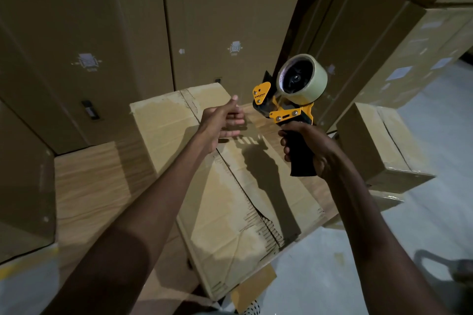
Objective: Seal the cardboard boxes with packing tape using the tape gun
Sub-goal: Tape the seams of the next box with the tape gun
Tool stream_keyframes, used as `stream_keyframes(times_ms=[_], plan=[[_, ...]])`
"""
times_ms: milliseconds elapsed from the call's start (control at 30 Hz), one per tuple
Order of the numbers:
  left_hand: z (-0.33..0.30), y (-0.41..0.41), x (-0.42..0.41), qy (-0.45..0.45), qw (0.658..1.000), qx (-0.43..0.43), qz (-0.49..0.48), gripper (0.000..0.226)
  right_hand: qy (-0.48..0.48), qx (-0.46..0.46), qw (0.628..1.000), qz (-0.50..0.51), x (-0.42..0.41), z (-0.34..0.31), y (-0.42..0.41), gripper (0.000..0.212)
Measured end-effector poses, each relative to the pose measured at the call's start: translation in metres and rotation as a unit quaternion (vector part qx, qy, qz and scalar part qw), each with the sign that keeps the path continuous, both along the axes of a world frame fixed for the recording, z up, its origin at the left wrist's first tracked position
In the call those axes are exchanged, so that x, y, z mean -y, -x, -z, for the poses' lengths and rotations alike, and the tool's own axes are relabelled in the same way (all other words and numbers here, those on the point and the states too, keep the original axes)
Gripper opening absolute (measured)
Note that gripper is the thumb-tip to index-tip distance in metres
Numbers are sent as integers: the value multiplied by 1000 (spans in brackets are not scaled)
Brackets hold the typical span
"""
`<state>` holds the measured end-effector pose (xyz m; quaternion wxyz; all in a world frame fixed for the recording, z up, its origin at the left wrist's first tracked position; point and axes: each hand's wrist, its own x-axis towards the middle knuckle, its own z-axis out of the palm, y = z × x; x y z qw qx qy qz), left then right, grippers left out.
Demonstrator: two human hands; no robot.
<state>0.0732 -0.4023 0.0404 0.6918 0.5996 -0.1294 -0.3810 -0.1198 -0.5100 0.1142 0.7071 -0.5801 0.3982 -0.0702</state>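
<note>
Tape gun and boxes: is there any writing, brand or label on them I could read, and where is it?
"MUNIX": on the yellow plate of the tape gun, held in the right hand.
White printed symbols on the tall cartons: too blurred to read.
White labels on the stacked boxes at right: too small to read.

The yellow plate on the tape gun [282, 107] has the word "MUNIX" on it. The big boxes [210, 23] behind have small white printed signs, and more boxes on the right have white stickers, all too blurry to read.
</note>
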Motion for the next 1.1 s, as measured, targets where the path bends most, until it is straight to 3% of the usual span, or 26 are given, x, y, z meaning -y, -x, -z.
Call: stream_keyframes(times_ms=[233, 367, 600, 800, 933, 1100], plan=[[-16, -6, 15, -87, 994, -67, -8, 17, 60, -25, 998, 6, -1, 2, 7, 16], [-21, -12, 16, -109, 991, -73, 18, 16, 75, -15, 997, 10, -1, 3, 11, 14], [-26, -39, 11, -182, 982, 53, -11, 29, 144, -35, 988, -40, -5, 13, 25, 13], [-12, -65, 7, -160, 978, 120, -50, 40, 140, -39, 988, -54, -22, 16, 26, 10], [-4, -100, -3, -161, 962, 178, -126, 43, 125, -40, 990, -41, -31, 22, 28, 11], [-6, -138, -7, -122, 964, 214, -99, 41, 131, -37, 990, -32, -49, 34, 5, 14]])
